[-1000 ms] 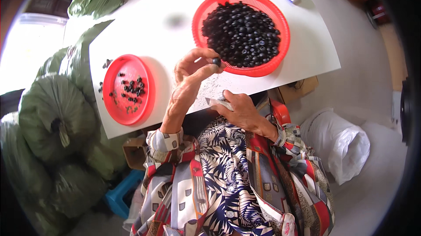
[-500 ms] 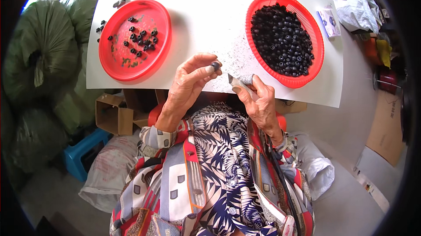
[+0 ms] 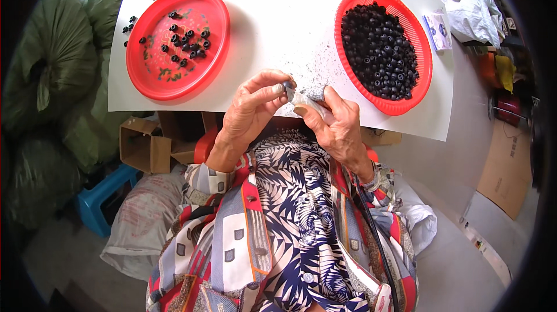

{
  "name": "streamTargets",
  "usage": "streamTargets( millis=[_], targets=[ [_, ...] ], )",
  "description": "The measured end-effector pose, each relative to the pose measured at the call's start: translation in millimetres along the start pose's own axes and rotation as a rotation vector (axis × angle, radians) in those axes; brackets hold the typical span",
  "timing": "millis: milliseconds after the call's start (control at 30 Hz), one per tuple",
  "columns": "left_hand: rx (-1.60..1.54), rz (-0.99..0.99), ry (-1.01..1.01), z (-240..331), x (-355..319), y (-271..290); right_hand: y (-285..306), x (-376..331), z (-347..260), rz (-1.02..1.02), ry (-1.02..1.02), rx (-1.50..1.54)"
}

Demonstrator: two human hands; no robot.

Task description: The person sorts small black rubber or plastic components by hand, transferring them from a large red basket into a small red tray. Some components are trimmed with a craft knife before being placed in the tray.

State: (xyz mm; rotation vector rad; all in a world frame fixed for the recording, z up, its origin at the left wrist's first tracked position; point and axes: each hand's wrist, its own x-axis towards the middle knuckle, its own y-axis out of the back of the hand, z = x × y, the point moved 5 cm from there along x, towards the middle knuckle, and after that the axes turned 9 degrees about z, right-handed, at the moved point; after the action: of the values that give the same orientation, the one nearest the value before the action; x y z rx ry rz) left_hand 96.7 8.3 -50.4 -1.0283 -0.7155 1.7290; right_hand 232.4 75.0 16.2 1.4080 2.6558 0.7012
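Note:
My left hand (image 3: 250,108) pinches a small round black part (image 3: 286,84) between thumb and fingertips, above the table's near edge. My right hand (image 3: 342,129) is closed around a knife (image 3: 301,101) with a whitish wrapped handle. The short blade lies against the black part, and a grey wrap covers one right fingertip. At the left stands a red round tray (image 3: 223,39) with several black ring-like parts (image 3: 189,44) on its printed floor. To the right, a red slotted basket (image 3: 427,62) is heaped with black parts (image 3: 380,51) of the same kind.
Black crumbs (image 3: 318,64) litter the white table (image 3: 272,16) between tray and basket. A few loose parts (image 3: 129,26) lie left of the tray. A small box (image 3: 438,31) sits beyond the basket. Green sacks (image 3: 55,51), a cardboard box (image 3: 145,147) and a blue stool (image 3: 96,207) stand at the left.
My right hand has moved left, bringing the blade from apart to against the black part in my left hand. The view has shifted slightly.

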Motion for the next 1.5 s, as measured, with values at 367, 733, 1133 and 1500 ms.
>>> streamTargets(
  millis=[367, 733, 1133, 1500],
  targets=[
    [0.033, 0.009, -0.03, 1, 0, -2, 0, -2, 2, 0.004, 0.028, -0.029],
    [0.036, -0.016, -0.036, 3, -2, 2, -3, 0, 0, -0.002, 0.072, -0.065],
    [0.123, -0.139, -0.112, 16, -10, 4, -11, 13, -13, -0.021, 0.317, -0.246],
    [-0.076, 0.104, -0.059, 14, -17, 15, -13, 13, -1, 0.012, -0.06, 0.072]
  ],
)
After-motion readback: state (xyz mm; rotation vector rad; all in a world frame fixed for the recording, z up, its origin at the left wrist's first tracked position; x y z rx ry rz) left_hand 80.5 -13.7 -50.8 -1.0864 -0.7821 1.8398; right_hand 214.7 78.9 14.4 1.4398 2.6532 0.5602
